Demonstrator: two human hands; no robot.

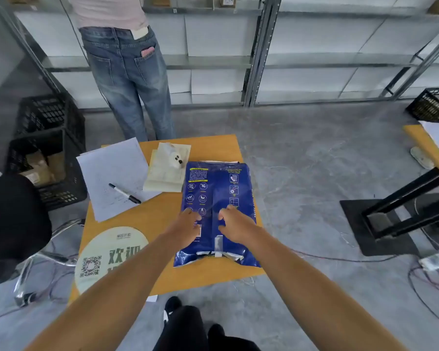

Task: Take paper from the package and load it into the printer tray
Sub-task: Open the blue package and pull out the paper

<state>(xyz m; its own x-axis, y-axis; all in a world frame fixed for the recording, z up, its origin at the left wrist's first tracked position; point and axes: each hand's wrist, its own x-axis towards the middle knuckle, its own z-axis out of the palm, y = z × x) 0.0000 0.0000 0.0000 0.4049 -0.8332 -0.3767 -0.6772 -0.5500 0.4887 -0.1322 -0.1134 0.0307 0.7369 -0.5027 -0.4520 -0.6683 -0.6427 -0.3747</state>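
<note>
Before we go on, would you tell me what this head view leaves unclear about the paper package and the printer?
- Printer and tray: not in the head view at all.
- Paper inside the blue paper package: hidden by the wrapper; only torn white edges show at the near end.
- Fingertips of the left hand and right hand: curled onto the wrapper, grip unclear.
- Package print: too small to read.
</note>
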